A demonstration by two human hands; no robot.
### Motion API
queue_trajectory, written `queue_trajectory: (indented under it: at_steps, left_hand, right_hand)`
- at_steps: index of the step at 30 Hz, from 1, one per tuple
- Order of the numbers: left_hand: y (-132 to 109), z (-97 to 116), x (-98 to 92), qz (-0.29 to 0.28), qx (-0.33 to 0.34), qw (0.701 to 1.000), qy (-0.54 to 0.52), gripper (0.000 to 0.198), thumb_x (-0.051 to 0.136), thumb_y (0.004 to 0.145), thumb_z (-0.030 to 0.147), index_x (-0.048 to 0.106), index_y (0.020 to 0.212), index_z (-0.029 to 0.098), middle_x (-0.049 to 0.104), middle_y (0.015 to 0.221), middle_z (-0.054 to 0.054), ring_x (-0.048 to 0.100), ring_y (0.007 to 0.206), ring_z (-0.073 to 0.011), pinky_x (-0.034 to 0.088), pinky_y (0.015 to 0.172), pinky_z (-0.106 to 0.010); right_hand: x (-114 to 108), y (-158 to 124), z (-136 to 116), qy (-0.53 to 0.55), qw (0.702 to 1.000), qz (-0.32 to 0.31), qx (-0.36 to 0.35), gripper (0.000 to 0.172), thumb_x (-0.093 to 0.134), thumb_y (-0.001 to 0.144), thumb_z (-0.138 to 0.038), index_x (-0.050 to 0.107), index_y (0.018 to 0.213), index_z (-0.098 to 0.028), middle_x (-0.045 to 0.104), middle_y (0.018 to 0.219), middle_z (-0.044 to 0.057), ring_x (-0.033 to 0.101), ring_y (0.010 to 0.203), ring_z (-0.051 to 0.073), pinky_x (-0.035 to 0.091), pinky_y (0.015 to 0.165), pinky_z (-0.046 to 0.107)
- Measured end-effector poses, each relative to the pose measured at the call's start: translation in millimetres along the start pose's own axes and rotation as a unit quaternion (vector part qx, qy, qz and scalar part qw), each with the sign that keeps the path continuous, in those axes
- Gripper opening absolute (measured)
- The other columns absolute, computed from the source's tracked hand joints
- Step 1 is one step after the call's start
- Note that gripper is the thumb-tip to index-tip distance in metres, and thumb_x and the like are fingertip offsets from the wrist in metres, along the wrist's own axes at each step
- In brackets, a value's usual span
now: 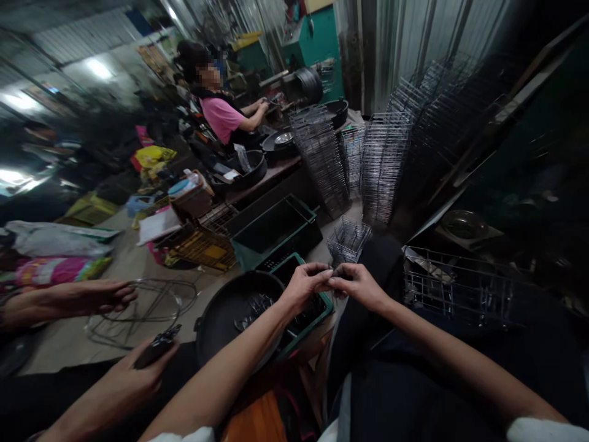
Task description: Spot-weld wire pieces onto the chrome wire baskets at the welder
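Note:
My left hand [306, 283] and my right hand [356, 285] meet fingertip to fingertip in front of me, both pinched on a small dark metal piece [335, 273] that is too small to name. Just beyond them stands a small wire basket [348, 239]. Below my left hand lie a green crate [322, 310] and a round black pan [230, 310] holding several small metal clips.
Another person's hands are at the lower left: one [99, 296] rests on a wire ring frame [147, 307], one [138, 374] holds a dark tool. A person in a pink shirt [223, 116] works at the far bench. Tall stacks of wire racks [381, 166] stand ahead; a wire basket [455, 288] sits right.

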State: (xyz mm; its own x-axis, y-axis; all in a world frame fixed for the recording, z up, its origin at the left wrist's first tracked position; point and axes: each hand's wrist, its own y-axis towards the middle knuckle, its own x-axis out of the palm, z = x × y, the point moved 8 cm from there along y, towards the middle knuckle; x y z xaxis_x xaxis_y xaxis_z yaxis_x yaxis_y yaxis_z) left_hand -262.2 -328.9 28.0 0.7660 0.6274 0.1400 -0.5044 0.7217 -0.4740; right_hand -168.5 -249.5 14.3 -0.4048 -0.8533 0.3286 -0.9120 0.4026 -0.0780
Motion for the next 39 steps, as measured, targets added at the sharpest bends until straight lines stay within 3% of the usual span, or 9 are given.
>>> queue_trajectory:
  at_steps: [6, 9, 14, 21, 39]
  left_hand:
    - [8, -1, -12.3, 0.022, 0.020, 0.999, 0.023, 0.052, 0.091, 0.057, 0.048, 0.061, 0.079, 0.013, 0.065, 0.068, -0.002, 0.064, 0.057, -0.0131, 0.054, 0.049, -0.022]
    - [11, -2, -18.3, 0.038, 0.016, 0.999, 0.018, 0.047, 0.088, 0.065, 0.045, 0.056, 0.081, 0.014, 0.066, 0.070, -0.003, 0.068, 0.057, -0.0162, 0.054, 0.047, -0.022]
    - [12, 0, -20.9, 0.057, 0.022, 0.998, 0.022, 0.038, 0.082, 0.075, 0.037, 0.055, 0.085, 0.013, 0.066, 0.072, -0.004, 0.072, 0.063, -0.0196, 0.056, 0.050, -0.023]
    - [9, -3, -13.4, 0.030, 0.014, 0.999, 0.020, 0.042, 0.086, 0.068, 0.029, 0.055, 0.091, 0.014, 0.067, 0.074, -0.004, 0.072, 0.065, -0.0195, 0.058, 0.054, -0.025]
    - [6, -5, -7.5, -0.007, 0.013, 0.999, 0.040, 0.058, 0.088, 0.060, 0.049, 0.054, 0.095, 0.017, 0.071, 0.083, -0.007, 0.075, 0.069, -0.0252, 0.057, 0.049, -0.025]
  right_hand:
    - [0, -4, 13, -0.038, 0.999, -0.006, -0.004, 0.037, 0.075, 0.080, -0.050, 0.062, 0.090, -0.018, 0.066, 0.083, 0.002, 0.064, 0.069, 0.017, 0.050, 0.057, 0.026]
    - [0, -13, 17, -0.108, 0.993, -0.012, -0.045, 0.034, 0.075, 0.083, -0.044, 0.060, 0.101, -0.020, 0.065, 0.083, 0.000, 0.061, 0.071, 0.016, 0.047, 0.062, 0.026]
    - [-6, -22, 19, -0.205, 0.973, 0.030, -0.104, 0.031, 0.077, 0.082, -0.042, 0.054, 0.090, -0.022, 0.060, 0.079, -0.002, 0.054, 0.072, 0.016, 0.042, 0.065, 0.026]
    - [-9, -21, 15, -0.233, 0.963, 0.048, -0.128, 0.032, 0.075, 0.084, -0.043, 0.052, 0.091, -0.023, 0.061, 0.081, 0.000, 0.055, 0.073, 0.017, 0.043, 0.067, 0.027]
    - [-17, -21, 24, -0.227, 0.964, 0.069, -0.124, 0.034, 0.077, 0.084, -0.042, 0.051, 0.094, -0.022, 0.062, 0.083, -0.001, 0.058, 0.075, 0.016, 0.045, 0.069, 0.025]
